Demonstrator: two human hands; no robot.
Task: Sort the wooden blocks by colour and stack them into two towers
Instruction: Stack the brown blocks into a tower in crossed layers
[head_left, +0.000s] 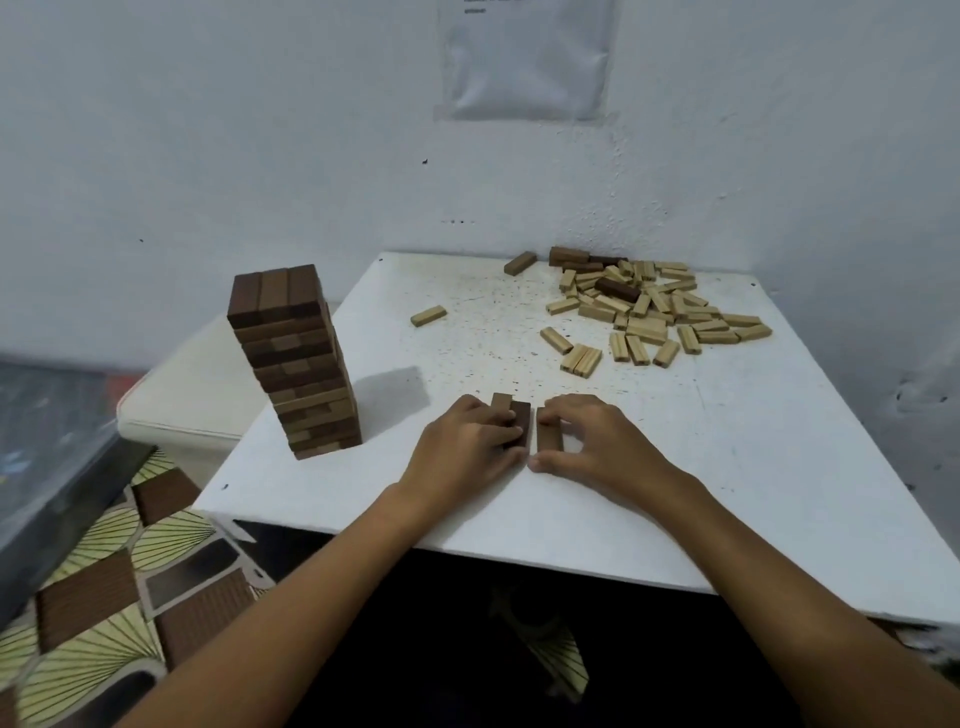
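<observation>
1. A white table (675, 493) stands by a wall (260, 130).
2. A tall dark tower (293, 358) stands on the left side of the table.
3. The left hand (467, 441) holds dark blocks (521, 423) near the front edge, fingers curled over them.
4. The right hand (587, 441) is just beside it, fingers and thumb curled round one dark block (549, 435).
5. The two hands are close, thumbs nearly touching.
6. A pile of light blocks (644, 312) lies at the far right, with a few dark ones in it.
7. One light block (428, 315) lies alone, between tower and pile.
</observation>
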